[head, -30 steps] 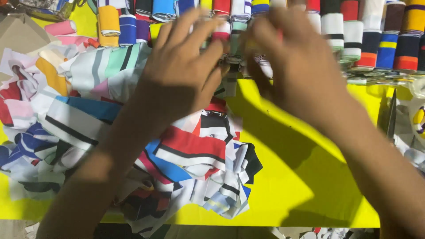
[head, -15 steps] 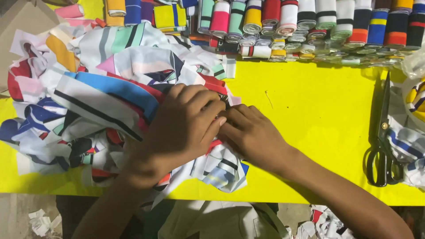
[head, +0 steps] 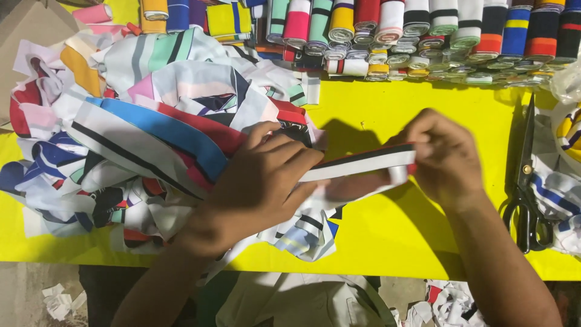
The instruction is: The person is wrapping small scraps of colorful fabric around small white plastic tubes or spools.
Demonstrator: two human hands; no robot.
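Observation:
A white strip of ribbed fabric (head: 363, 165) with black and red edge lines is stretched level between both hands above the yellow table (head: 387, 230). My left hand (head: 260, 181) grips its left end, resting on a heap of striped fabric pieces (head: 151, 133). My right hand (head: 442, 154) pinches the strip's right end, fingers closed on it. The strip's lower fold hangs a little beneath.
Several rolled striped fabric bands (head: 423, 30) line the far edge of the table. Black scissors (head: 528, 181) lie at the right, next to more striped cloth (head: 566, 157). Paper or cloth scraps (head: 60, 300) lie on the floor below the near edge.
The hands came down from the rolls onto the fabric heap. My right hand has since pulled away to the right, drawing a white strip out taut from the left hand.

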